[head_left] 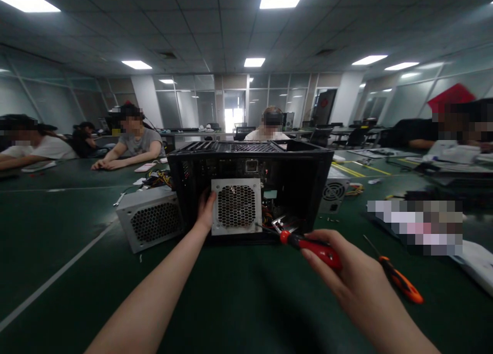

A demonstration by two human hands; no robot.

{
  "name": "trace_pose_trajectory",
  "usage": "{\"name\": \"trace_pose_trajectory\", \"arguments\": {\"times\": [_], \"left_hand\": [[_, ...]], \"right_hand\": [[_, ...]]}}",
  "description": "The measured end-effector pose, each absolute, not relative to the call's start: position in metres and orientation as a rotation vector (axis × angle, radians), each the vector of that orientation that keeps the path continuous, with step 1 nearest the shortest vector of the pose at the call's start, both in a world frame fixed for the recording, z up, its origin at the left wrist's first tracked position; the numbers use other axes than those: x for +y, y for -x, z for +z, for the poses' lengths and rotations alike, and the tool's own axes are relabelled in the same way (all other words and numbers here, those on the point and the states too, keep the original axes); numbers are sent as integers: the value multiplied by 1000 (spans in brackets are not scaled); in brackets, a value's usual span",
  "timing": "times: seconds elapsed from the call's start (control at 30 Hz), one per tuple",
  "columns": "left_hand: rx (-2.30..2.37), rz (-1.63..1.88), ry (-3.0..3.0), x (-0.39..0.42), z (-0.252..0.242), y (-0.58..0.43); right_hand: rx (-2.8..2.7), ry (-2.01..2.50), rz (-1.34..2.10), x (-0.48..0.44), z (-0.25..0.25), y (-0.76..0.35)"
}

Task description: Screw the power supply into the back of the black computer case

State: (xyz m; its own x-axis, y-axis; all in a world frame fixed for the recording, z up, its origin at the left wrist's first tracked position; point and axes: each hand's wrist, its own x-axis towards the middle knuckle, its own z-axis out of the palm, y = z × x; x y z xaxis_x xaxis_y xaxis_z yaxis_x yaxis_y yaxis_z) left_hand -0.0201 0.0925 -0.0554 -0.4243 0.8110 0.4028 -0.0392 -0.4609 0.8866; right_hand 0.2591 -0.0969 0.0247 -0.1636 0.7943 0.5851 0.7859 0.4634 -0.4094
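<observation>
An open black computer case [300,190] lies in front of me, its inside facing my way. A grey power supply [236,181] with a honeycomb grille sits at its opening. Against the left side of this unit, my left hand [207,210] grips it; part of the fingers is hidden behind the edge. My right hand [346,254] is closed around the handle of a red and black screwdriver [318,250]. The shaft points left, and its tip is at the lower right corner of the power supply; whether it touches a screw I cannot tell.
A second power supply [150,218] stands left of the case, a third unit [333,194] with a round fan grille at its right. An orange and black screwdriver [402,279] lies on the green table [239,302]. Several people sit around, one person [134,141] at the left.
</observation>
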Motion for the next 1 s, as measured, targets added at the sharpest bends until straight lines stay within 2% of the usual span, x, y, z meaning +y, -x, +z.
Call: {"name": "trace_pose_trajectory", "arguments": {"times": [0.1,0.33,0.53,0.63,0.73,0.9,1.0], "left_hand": [[1151,1940,-1194,91,-54,19],[1155,1936,-1176,92,-55,19],[1149,1928,-1149,95,-58,19],[1126,1953,-1147,95,-59,19],[1107,1962,-1154,94,-57,17],[1119,1940,-1108,91,-54,15],[1114,1929,-1143,89,-53,15]], "right_hand": [[-1888,1351,28,-96,18,-262],[-2020,1111,32,-107,18,-267],[-1640,1061,6,-101,67,-264],[-1624,849,-63,-81,97,-245],[-1657,726,40,-55,114,-219],[-1465,470,78,-21,102,-180],[-1476,287,-52,-9,88,-168]]}}
